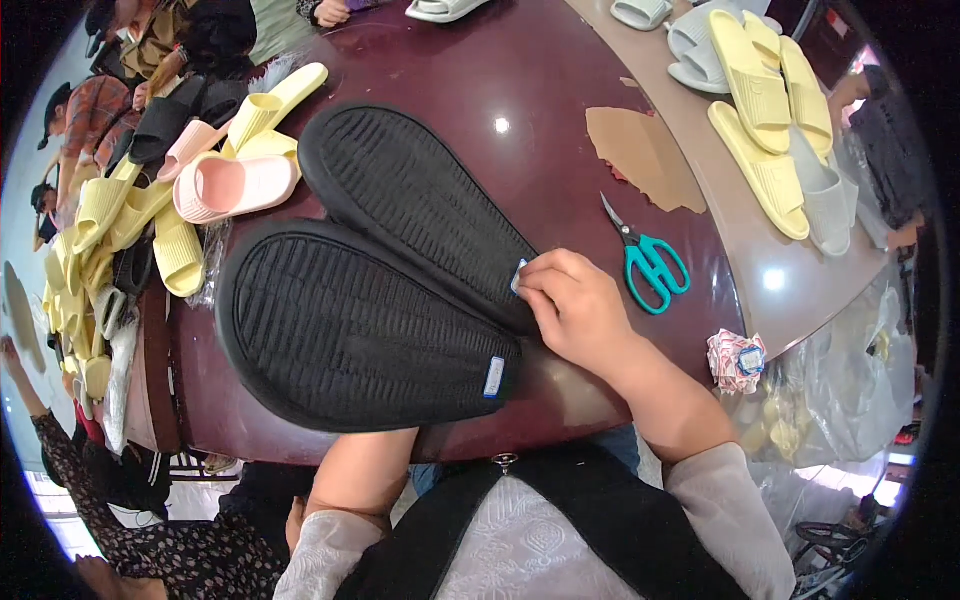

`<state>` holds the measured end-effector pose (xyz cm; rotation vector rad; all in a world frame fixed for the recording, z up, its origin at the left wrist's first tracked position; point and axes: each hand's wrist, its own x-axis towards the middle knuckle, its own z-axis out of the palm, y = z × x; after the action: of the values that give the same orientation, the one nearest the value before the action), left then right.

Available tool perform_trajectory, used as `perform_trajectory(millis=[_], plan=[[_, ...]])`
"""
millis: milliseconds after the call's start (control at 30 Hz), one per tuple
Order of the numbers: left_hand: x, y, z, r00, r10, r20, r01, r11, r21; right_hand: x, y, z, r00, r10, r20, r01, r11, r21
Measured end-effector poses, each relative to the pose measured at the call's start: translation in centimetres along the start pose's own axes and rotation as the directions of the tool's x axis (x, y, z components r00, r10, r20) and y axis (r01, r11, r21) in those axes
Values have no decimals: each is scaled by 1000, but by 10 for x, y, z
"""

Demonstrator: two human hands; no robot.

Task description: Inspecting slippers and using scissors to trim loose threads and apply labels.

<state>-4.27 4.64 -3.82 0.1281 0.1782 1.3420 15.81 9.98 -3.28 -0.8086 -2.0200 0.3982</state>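
Observation:
A pair of black slippers with ribbed surfaces lies in front of me, one farther and one nearer, their narrow ends toward the right. My right hand has thumb and fingers pinched on a small white-and-blue label at the narrow end of the farther slipper. A similar label is on the narrow end of the nearer one. My left forearm reaches up beneath the nearer slipper, which hides my left hand and its fingers.
Teal-handled scissors lie half open right of my right hand, with torn brown cardboard beyond. A bundle of labels sits at the table's right edge. Yellow slippers lie far right; pink slippers and a mixed pile are left. People work at left.

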Motion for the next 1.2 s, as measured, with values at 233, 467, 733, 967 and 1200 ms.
perform_trajectory(millis=[233, 467, 733, 967, 1200], plan=[[7, 10, -5, 1000, 13, -6, -13, 1000, 21, 3, -10, -4, 996, 50, 74, -38, 988, -147], [5, 13, -9, 1000, 24, -9, -24, 999, 41, 3, -19, -1, 993, 58, 103, -29, 966, -258], [4, 12, -8, 999, 41, -9, -40, 997, 70, 4, -8, 3, 997, 38, 61, -26, 984, -179], [4, 5, -7, 998, 56, -6, -55, 994, 95, 0, 8, 0, 997, 74, 31, -78, 988, 133], [1, 2, -8, 997, 72, -3, -71, 991, 116, 0, -6, -1, 996, 77, 40, -77, 997, 2]])
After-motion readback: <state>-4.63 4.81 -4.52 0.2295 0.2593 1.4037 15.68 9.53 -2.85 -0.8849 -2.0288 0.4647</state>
